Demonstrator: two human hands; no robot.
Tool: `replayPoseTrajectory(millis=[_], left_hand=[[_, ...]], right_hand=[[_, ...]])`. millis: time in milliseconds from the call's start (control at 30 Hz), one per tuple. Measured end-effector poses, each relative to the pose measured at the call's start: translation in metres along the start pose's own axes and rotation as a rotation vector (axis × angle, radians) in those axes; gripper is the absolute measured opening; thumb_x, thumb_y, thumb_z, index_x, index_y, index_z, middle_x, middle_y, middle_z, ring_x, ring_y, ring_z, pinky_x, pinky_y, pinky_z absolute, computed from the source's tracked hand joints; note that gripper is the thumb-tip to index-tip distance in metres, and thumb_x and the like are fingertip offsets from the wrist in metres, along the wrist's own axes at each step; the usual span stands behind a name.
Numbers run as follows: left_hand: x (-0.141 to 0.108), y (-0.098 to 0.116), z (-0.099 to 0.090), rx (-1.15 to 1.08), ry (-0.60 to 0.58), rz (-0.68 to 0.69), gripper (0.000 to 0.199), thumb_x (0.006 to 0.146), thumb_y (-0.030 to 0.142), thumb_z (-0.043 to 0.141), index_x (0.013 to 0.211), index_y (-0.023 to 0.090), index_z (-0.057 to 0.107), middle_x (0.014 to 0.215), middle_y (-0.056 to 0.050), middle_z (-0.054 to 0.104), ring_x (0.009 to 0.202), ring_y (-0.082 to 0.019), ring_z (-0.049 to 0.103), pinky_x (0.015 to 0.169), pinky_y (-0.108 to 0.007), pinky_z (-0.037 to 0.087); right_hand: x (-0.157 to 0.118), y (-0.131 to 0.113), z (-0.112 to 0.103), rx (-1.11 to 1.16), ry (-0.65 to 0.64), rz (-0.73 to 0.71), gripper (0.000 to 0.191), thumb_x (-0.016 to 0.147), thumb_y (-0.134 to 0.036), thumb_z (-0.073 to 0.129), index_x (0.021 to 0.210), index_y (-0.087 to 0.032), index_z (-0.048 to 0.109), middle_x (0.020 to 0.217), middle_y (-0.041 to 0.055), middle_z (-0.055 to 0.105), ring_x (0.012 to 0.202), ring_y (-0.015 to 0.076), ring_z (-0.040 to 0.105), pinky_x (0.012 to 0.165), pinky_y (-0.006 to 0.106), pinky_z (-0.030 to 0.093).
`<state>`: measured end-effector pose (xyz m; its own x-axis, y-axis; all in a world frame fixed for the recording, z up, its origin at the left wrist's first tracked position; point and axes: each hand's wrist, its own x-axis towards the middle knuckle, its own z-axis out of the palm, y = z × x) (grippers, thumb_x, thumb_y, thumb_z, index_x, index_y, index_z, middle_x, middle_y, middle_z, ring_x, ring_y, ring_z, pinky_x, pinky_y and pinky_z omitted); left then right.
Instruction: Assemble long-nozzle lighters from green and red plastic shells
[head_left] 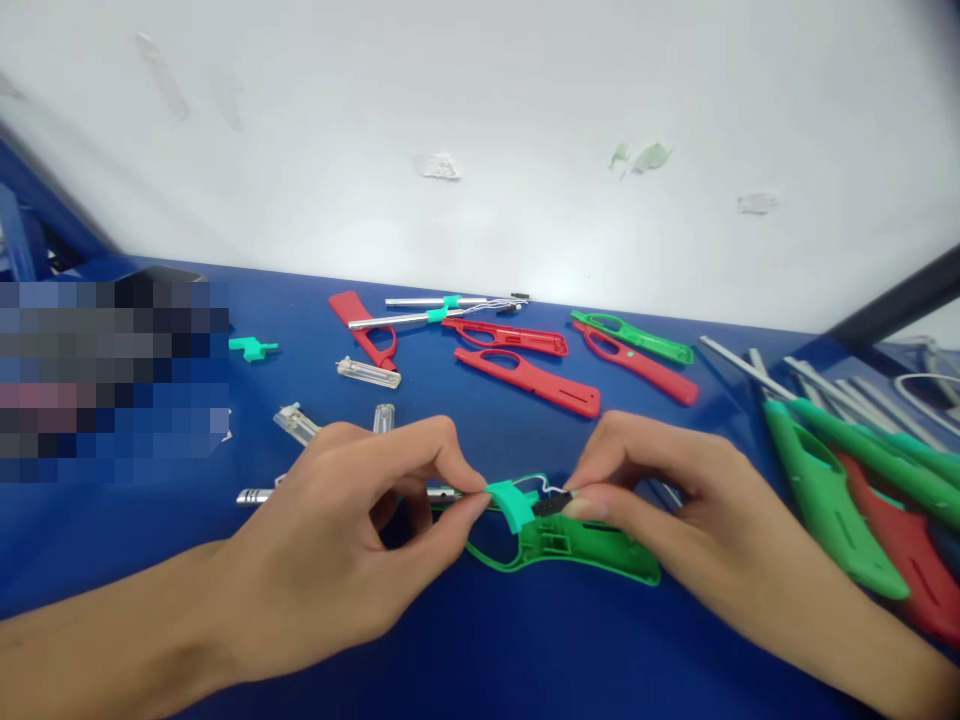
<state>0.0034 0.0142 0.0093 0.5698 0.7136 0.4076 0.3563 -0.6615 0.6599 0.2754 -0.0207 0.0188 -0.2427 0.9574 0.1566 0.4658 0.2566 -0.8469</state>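
Observation:
My left hand pinches a teal plastic piece between thumb and forefinger. A silver metal tube runs behind that hand, its slotted end showing at the left. My right hand grips a small black part with thumb and fingertips, close against the teal piece. A thin white wire loops just above the two parts. Under both hands lies a green half shell, its hollow inner side up and its ring-shaped end at the left. My fingers hide some of the shell and the tube.
Red shells, a green shell, silver tubes and clear pieces lie behind my hands on the blue table. At the right are piled green and red handles. A teal piece sits left, beside a blurred area.

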Motion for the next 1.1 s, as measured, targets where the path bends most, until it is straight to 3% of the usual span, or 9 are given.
replayPoseTrajectory(millis=[67,167,267,400,567,1100], left_hand=[[-0.001,0.001,0.000,0.017,-0.024,0.045,0.014,0.104,0.016,0.062,0.096,0.024,0.071,0.055,0.012,0.064,0.037,-0.004,0.050,0.038,-0.019,0.032],[-0.003,0.001,0.001,0.119,-0.048,0.151,0.018,0.108,0.014,0.061,0.115,0.027,0.070,0.070,0.014,0.071,0.040,-0.004,0.043,0.041,-0.021,0.031],[-0.005,-0.002,0.004,0.229,-0.040,0.255,0.023,0.115,0.016,0.054,0.130,0.030,0.064,0.094,0.012,0.083,0.053,-0.006,0.060,0.052,-0.025,0.040],[-0.007,-0.005,0.004,0.311,-0.055,0.321,0.026,0.118,0.016,0.047,0.137,0.027,0.062,0.086,0.010,0.079,0.057,-0.009,0.066,0.051,-0.032,0.038],[-0.009,-0.003,-0.001,0.354,-0.148,0.370,0.027,0.120,0.017,0.043,0.139,0.023,0.061,0.089,0.006,0.081,0.056,-0.011,0.069,0.050,-0.034,0.036],[-0.010,-0.006,0.001,0.337,-0.108,0.350,0.030,0.120,0.013,0.042,0.134,0.024,0.065,0.090,0.002,0.084,0.062,-0.011,0.075,0.052,-0.025,0.039]], right_hand=[[0.001,-0.001,0.001,-0.002,-0.008,0.009,0.022,0.099,-0.042,0.088,0.082,-0.032,0.079,0.074,-0.0090,0.071,0.065,0.0094,0.061,0.058,0.019,0.046],[0.002,-0.002,0.001,-0.002,-0.005,0.004,0.021,0.100,-0.042,0.088,0.083,-0.032,0.079,0.074,-0.0095,0.072,0.066,0.0089,0.062,0.059,0.018,0.046],[0.003,-0.004,0.001,0.006,-0.012,0.011,0.025,0.100,-0.045,0.087,0.081,-0.031,0.079,0.074,-0.0085,0.073,0.065,0.0091,0.063,0.059,0.019,0.047],[0.002,-0.007,0.001,0.014,-0.028,0.012,0.028,0.099,-0.047,0.087,0.079,-0.029,0.080,0.073,-0.0061,0.074,0.065,0.0110,0.065,0.059,0.021,0.048],[0.002,-0.009,0.003,-0.006,-0.031,-0.001,0.028,0.099,-0.047,0.088,0.079,-0.029,0.079,0.071,-0.0059,0.072,0.063,0.0116,0.062,0.058,0.023,0.048],[0.003,-0.006,0.003,-0.032,-0.062,-0.025,0.028,0.100,-0.047,0.087,0.079,-0.029,0.081,0.073,-0.0051,0.073,0.065,0.0125,0.062,0.058,0.024,0.047]])
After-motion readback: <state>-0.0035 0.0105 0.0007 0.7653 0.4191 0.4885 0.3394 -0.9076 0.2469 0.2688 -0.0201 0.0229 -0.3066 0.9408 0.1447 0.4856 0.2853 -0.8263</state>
